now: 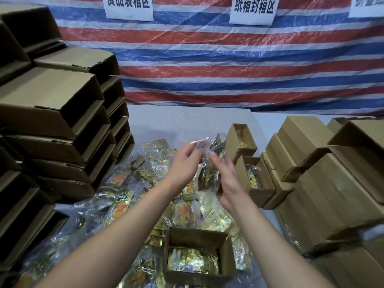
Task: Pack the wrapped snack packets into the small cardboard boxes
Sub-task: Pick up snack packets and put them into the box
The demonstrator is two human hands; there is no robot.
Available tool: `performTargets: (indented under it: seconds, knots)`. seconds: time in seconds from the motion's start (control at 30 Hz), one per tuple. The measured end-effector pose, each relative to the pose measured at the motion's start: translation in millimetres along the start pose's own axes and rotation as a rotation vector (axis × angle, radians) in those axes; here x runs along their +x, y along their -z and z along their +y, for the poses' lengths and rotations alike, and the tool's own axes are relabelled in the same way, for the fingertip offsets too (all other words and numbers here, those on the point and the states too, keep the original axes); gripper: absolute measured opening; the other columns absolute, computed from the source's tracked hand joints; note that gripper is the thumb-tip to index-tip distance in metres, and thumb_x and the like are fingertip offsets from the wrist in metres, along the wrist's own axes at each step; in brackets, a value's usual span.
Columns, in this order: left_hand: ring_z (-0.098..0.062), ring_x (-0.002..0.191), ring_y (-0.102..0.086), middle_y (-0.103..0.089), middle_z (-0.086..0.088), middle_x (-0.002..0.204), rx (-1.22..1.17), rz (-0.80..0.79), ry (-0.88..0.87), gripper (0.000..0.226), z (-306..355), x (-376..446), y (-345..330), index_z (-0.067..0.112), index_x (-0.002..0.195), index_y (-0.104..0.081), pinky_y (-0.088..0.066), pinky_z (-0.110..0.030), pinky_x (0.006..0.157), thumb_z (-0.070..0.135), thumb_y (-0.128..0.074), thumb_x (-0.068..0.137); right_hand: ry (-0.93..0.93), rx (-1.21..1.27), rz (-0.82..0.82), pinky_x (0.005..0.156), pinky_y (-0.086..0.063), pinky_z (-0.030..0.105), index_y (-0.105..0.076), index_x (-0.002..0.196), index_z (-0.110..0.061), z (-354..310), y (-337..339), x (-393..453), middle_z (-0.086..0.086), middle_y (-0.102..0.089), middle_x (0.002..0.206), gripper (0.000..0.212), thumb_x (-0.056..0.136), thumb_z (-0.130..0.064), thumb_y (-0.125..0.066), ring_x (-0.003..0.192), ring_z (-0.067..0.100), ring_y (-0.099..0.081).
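Both hands are raised above a heap of gold wrapped snack packets (122, 196) on the table. Between them hangs a clear plastic bag of packets (214, 161). My left hand (185, 163) pinches the bag's upper left edge. My right hand (226, 179) holds the bag's right side with fingers extended along it. Near the front edge stands an open small cardboard box (226, 254) with gold packets inside. Two more open small boxes (232, 140) (266, 183) with packets stand at the right of the heap.
Tall stacks of empty open cardboard boxes (54, 125) fill the left side. Closed cardboard boxes (324, 190) are piled at the right. A red, white and blue striped tarp (228, 65) with paper signs hangs behind the grey table (187, 119).
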State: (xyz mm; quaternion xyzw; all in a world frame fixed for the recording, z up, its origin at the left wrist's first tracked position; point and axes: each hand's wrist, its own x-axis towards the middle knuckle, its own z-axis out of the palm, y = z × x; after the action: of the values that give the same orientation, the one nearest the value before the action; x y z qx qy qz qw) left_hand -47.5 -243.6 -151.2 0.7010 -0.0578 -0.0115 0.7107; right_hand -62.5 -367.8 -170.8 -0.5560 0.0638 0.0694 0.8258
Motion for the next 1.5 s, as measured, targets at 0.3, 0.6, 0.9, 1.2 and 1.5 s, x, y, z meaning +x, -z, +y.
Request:
performTargets:
  seconds: [0.3, 0.6, 0.9, 1.2, 1.5]
  knots:
    - [0.002, 0.101, -0.066, -0.075, 0.011, 0.103, -0.074, -0.002, 0.067, 0.027, -13, -25, -13, 0.032, 0.096, -0.074, -0.049, -0.016, 0.084, 0.029, -0.049, 0.104, -0.045, 0.039, -0.026, 0.070, -0.060, 0.038, -0.063, 0.120, -0.013, -5, 4, -9, 0.011, -0.075, 0.104, 0.050, 0.075, -0.027, -0.079, 0.093, 0.029, -0.074]
    - [-0.005, 0.073, -0.059, -0.067, 0.003, 0.082, 0.134, 0.132, 0.051, 0.010, -40, -50, 14, 0.013, 0.087, -0.067, -0.049, -0.020, 0.069, 0.012, -0.076, 0.085, 0.020, -0.534, -0.181, 0.100, -0.049, 0.027, -0.055, 0.131, -0.038, 5, 29, -27, -0.012, -0.062, 0.132, 0.064, 0.071, -0.031, -0.076, 0.124, 0.007, -0.057]
    - [0.000, 0.112, -0.055, -0.054, 0.020, 0.126, 0.640, -0.433, 0.352, 0.037, -119, -102, 69, 0.032, 0.130, -0.054, -0.047, -0.014, 0.091, 0.036, -0.064, 0.095, -0.296, -1.341, -0.740, 0.091, -0.053, 0.031, -0.057, 0.129, -0.043, 39, 39, -51, -0.012, -0.063, 0.123, 0.049, 0.080, -0.038, -0.059, 0.106, 0.009, -0.061]
    - [0.004, 0.094, -0.059, -0.059, 0.017, 0.111, 0.529, -0.423, 0.447, 0.040, -141, -116, 73, 0.056, 0.108, -0.050, -0.048, -0.011, 0.070, 0.018, -0.055, 0.097, -0.427, -1.626, -0.817, 0.076, -0.049, 0.033, -0.050, 0.130, -0.032, 108, 31, -41, 0.000, -0.058, 0.111, 0.045, 0.087, -0.041, -0.058, 0.093, 0.023, -0.060]
    - [-0.004, 0.083, -0.066, -0.067, 0.009, 0.100, 0.515, -0.269, 0.472, 0.032, -155, -121, 67, 0.049, 0.109, -0.053, -0.057, -0.027, 0.071, 0.019, -0.048, 0.102, -0.532, -1.316, -0.736, 0.113, -0.033, 0.027, -0.032, 0.155, -0.026, 145, 50, -43, -0.006, -0.037, 0.157, 0.087, 0.084, -0.052, -0.073, 0.140, 0.015, -0.039]
